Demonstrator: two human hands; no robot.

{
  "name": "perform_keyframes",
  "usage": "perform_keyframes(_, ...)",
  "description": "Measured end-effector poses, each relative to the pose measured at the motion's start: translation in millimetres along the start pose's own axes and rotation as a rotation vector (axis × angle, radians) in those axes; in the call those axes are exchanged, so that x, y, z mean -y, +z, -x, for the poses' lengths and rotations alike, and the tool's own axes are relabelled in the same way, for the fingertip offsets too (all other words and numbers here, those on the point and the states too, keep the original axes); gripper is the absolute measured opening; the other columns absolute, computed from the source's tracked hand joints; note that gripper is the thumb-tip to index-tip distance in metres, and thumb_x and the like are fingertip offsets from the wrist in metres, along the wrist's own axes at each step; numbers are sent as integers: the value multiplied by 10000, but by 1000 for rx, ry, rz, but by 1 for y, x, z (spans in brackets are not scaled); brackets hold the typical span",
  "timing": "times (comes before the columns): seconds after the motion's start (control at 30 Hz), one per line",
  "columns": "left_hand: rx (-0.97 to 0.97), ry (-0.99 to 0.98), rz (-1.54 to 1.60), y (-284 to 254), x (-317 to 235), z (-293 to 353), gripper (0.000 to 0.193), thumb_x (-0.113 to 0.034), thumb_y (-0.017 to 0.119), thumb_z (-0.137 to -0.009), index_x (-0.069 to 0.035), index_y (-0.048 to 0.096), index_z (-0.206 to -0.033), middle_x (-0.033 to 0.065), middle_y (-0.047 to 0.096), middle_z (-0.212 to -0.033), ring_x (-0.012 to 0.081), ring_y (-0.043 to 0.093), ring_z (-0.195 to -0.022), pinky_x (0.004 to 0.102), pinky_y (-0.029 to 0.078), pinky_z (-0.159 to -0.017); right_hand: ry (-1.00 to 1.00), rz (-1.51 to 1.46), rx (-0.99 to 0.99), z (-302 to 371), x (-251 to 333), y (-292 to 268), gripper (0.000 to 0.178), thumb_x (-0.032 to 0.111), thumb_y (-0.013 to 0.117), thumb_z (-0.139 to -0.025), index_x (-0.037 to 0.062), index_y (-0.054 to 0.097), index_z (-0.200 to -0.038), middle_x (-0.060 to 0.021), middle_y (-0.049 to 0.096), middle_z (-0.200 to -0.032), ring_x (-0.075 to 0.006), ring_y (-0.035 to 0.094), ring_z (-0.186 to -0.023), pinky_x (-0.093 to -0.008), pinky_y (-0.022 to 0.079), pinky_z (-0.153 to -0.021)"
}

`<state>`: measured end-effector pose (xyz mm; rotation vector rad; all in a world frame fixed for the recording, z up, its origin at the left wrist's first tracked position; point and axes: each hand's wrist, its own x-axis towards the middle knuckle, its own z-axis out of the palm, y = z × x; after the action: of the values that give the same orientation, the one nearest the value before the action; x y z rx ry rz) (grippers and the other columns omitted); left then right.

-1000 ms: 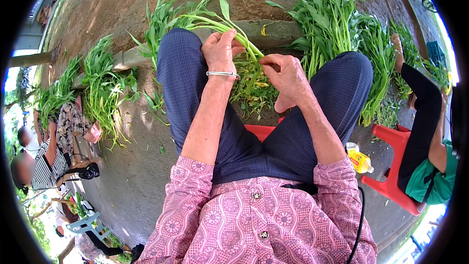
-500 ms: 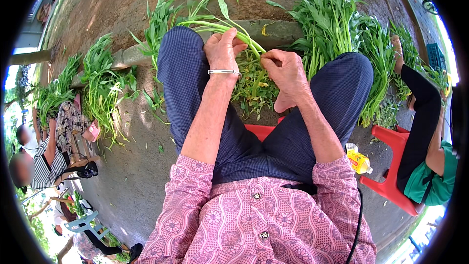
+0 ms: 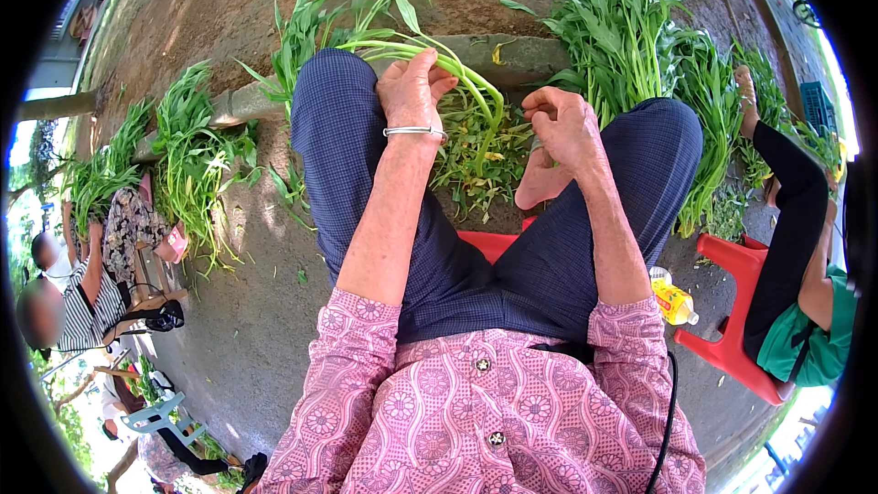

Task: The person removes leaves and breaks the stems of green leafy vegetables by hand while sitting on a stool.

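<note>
My left hand (image 3: 412,93), with a metal bangle at the wrist, is closed around several long green stems of water spinach (image 3: 479,80) above my left knee. Their leafy ends reach up and left past the hand, while the bare ends bend down to the right between my knees. To the right of those ends, my right hand (image 3: 567,133) hovers apart from them, its fingers loosely bent with nothing visible between them. Below both hands lies a heap of plucked leaves and stem bits (image 3: 471,160), some yellowed.
Large bunches of water spinach lean on a low stone curb (image 3: 521,57), at right (image 3: 613,41) and left (image 3: 197,142). A yellow-labelled bottle (image 3: 673,302) lies beside a red stool (image 3: 732,311), where a person in green sits. Other people sit at the far left.
My right hand has let go of the stem ends and moved right. The freed ends now droop downward. My left hand keeps its hold and has shifted slightly left.
</note>
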<state>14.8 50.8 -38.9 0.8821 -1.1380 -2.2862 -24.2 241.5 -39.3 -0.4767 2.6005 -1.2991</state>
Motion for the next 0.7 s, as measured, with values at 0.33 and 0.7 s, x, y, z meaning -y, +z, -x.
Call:
perform_keyframes(0.33, 55, -33, 117, -7, 1, -4, 130, -59, 672, -820, 2, 597, -906, 103, 631, -849, 191, 622, -724, 311, 557, -638, 185, -6, 104, -6, 0, -6, 250, 119, 568, -798, 11, 659, -1004, -135, 693, -848, -248, 671, -746, -350, 521, -749)
perform_keyframes(0.7, 77, -45, 164, -8, 0, -4, 121, -44, 659, -831, 12, 601, -921, 107, 635, -841, 194, 627, -714, 298, 561, -622, 133, -257, 67, -1, 15, -2, 206, 76, 545, -839, -7, 664, -986, -88, 685, -778, -135, 639, -628, -291, 527, -631)
